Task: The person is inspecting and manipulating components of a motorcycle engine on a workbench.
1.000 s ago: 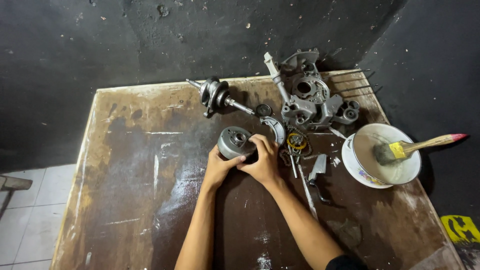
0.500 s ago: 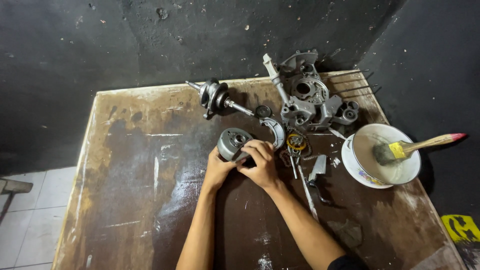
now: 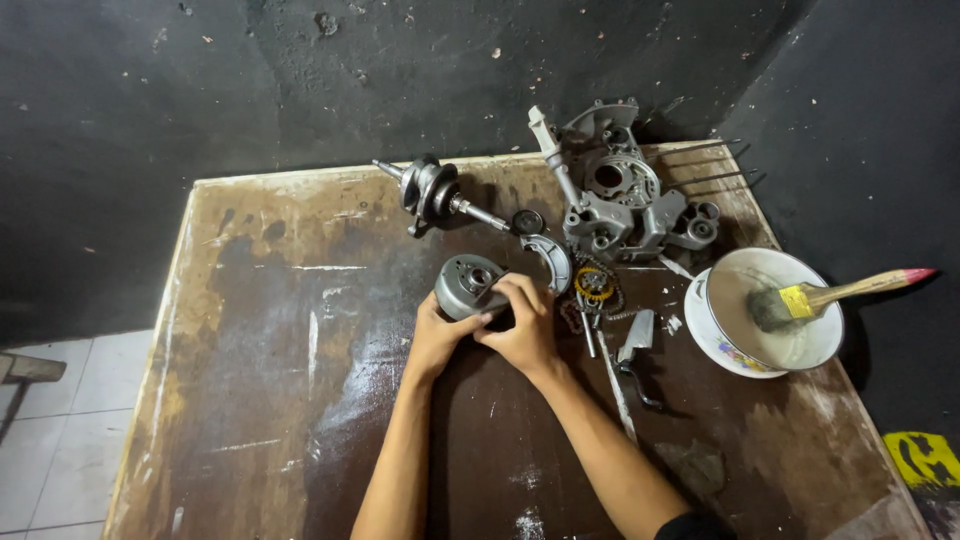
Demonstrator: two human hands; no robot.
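A round grey metal drum, a flywheel-like engine part (image 3: pixel 462 284), sits tilted on the stained brown table (image 3: pixel 280 350). My left hand (image 3: pixel 437 335) cups its near left side. My right hand (image 3: pixel 522 322) grips its right side, fingers curled over the rim. Both hands meet just below the part. Its lower edge is hidden by my fingers.
Behind my hands lie a crankshaft (image 3: pixel 432 192), a curved metal shoe (image 3: pixel 553 262) and a grey engine casing (image 3: pixel 622 205). A sprocket with chain (image 3: pixel 594 285) and small tools lie to the right. A white bowl (image 3: pixel 765 310) holds a paintbrush (image 3: pixel 835 295). Dark walls stand behind.
The round part has tipped a little, its open face turned more upward, while both hands shifted slightly on it. Nothing else on the table moved.
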